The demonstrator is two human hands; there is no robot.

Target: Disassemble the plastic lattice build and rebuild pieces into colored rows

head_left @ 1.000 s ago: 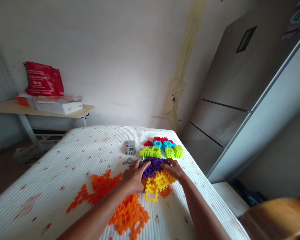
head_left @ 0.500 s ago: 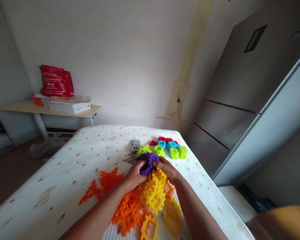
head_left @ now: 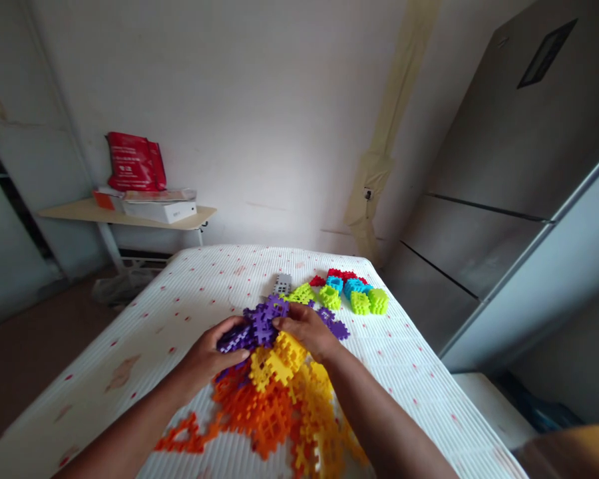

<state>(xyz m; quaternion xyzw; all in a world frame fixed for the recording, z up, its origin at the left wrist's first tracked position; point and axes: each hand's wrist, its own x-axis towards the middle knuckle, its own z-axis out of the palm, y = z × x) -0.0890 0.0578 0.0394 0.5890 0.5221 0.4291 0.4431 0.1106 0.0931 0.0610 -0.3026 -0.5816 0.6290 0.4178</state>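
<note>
Clock directions are taken from the purple pieces [head_left: 263,320], which sit between the two hands near the middle of the white cover [head_left: 199,293], 12 being the wall.

The red bag [head_left: 136,163] and the white box [head_left: 162,210] rest on the desk [head_left: 77,211] at 10 o'clock, papers lying over the box (what either holds is hidden). At 2 o'clock the refrigerator [head_left: 479,159] stands with its doors closed.

The cover's right edge runs just beyond the lime cubes [head_left: 369,302] at 2 to 3 o'clock; its far edge lies past the grey block [head_left: 282,284] at 1 o'clock. The widest stretch of cover spreads from 8 to 11 o'clock.

At 8 o'clock the left hand [head_left: 217,352] has its grip curled around the purple pieces; at 3 o'clock the right hand [head_left: 307,329] pinches them between thumb and fingers. Yellow pieces [head_left: 319,412] reach from 5 o'clock toward the near side, beside orange pieces [head_left: 267,412] at 6. More purple ones lie beyond the right hand.
</note>
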